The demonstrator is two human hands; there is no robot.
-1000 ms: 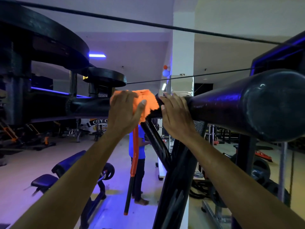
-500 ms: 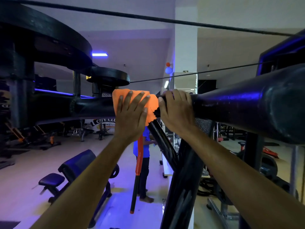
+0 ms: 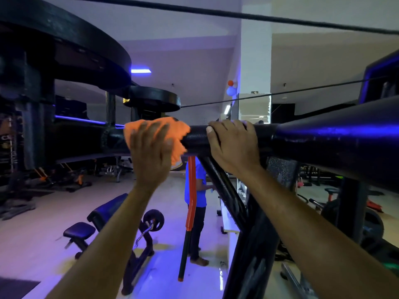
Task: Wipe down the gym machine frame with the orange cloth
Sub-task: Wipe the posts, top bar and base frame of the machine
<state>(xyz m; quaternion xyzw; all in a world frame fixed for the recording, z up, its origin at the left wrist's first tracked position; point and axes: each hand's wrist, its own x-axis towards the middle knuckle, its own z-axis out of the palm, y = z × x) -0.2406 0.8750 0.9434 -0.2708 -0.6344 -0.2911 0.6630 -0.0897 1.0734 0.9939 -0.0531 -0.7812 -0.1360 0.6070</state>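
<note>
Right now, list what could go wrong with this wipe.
1. The cloth hangs loose below the left hand; it might slip off the bar.
2. A person stands below, so a dropped cloth could land near them.
3. The right hand grips the cloth's path, blocking rightward strokes.

Orange cloth (image 3: 174,134) on black speckled frame (image 3: 197,138).

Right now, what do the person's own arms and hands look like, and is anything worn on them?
Both forearms are bare up to the picture's edge: no sleeves, gloves, watch or bands show. The left hand is slightly blurred. No rings show on the right hand.
</note>
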